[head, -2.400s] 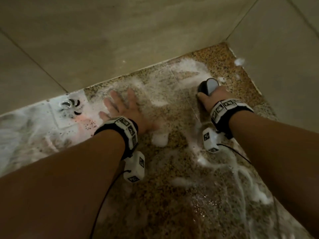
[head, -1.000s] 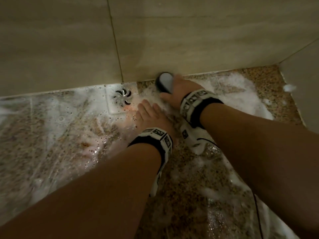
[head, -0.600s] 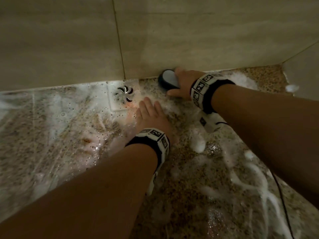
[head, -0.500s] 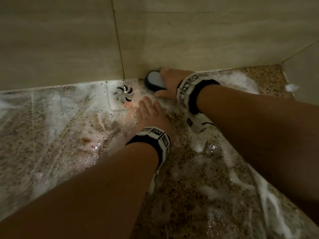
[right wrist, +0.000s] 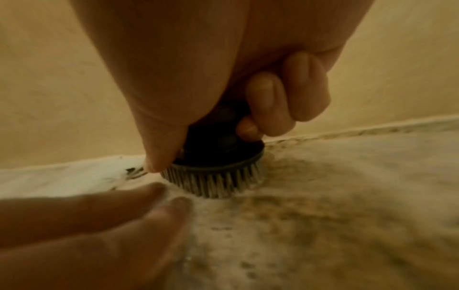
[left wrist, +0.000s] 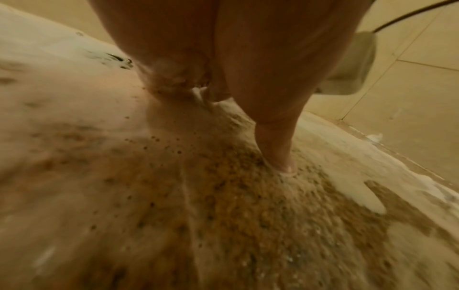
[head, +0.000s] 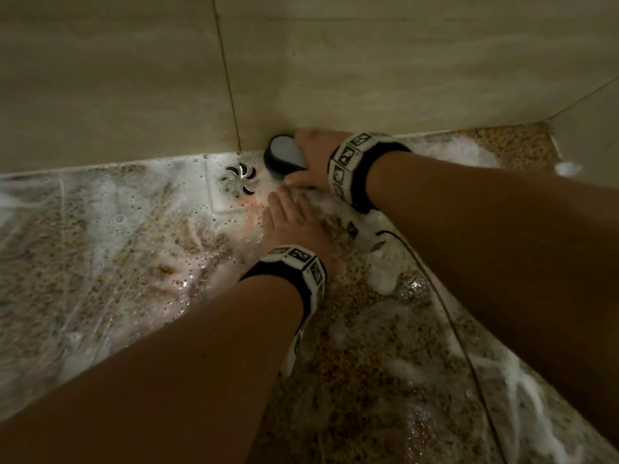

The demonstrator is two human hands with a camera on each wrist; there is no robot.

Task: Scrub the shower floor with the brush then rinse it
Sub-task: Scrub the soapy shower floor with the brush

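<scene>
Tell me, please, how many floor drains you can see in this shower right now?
1: the floor drain sits by the wall, just left of the brush and beyond the left hand. Foam may hide more.

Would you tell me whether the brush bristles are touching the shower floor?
Touching: in the right wrist view the brush bristles press into the soapy shower floor, no gap beneath.

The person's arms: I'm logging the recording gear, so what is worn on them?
Both forearms are bare, without sleeves. Each wrist carries a black band ringed with white square tiles bearing black marker patterns. A white, marker-tagged camera block hangs under the right wrist, trailing a thin black cable.
</scene>
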